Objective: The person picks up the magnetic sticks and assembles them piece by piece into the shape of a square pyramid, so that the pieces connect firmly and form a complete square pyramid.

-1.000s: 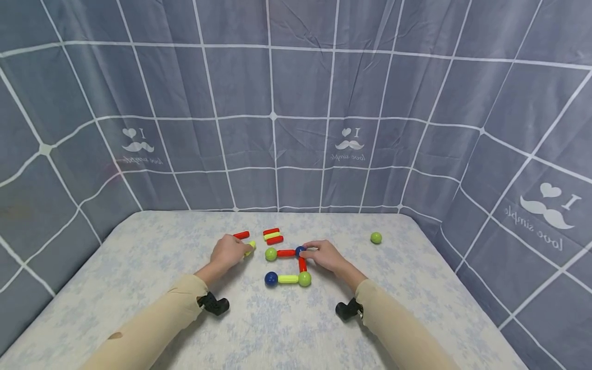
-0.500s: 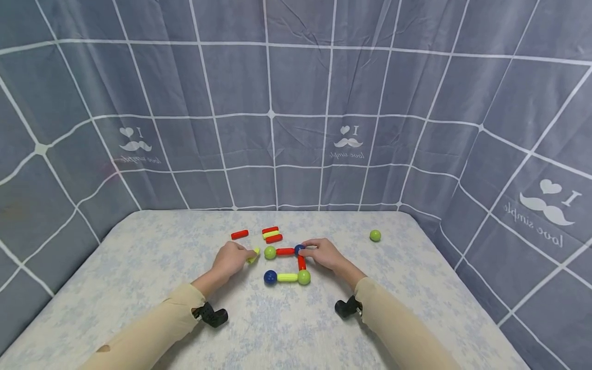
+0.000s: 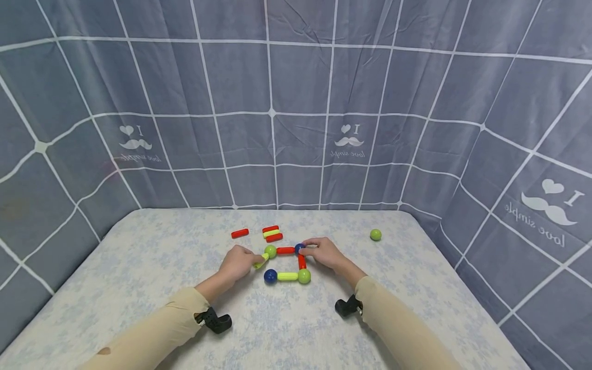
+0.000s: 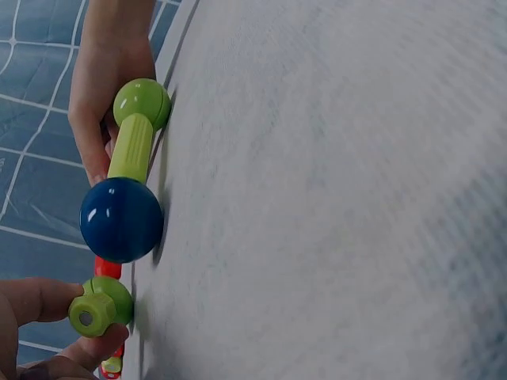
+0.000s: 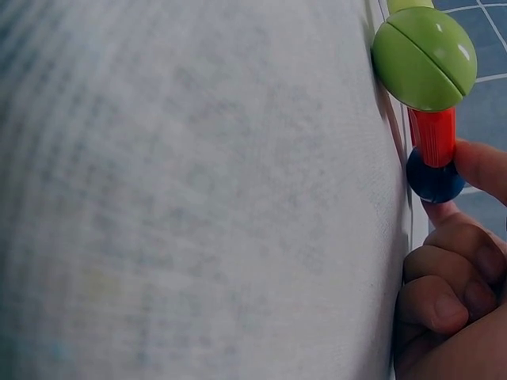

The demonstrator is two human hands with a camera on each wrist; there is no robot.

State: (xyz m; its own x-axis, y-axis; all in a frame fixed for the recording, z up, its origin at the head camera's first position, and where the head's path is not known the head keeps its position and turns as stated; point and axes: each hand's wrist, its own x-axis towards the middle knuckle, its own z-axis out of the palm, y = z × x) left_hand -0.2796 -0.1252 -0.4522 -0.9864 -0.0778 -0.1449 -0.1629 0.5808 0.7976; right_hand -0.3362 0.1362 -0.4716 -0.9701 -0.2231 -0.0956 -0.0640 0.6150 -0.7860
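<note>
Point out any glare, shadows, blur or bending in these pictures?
Head view: a soft shadow by the left sleeve, and curving lines on the curtain, perhaps lens or folds; left wrist view: glints on the blue ball, tablecloth soft at right; right wrist view: glints on the green ball, tablecloth blurry at left.
</note>
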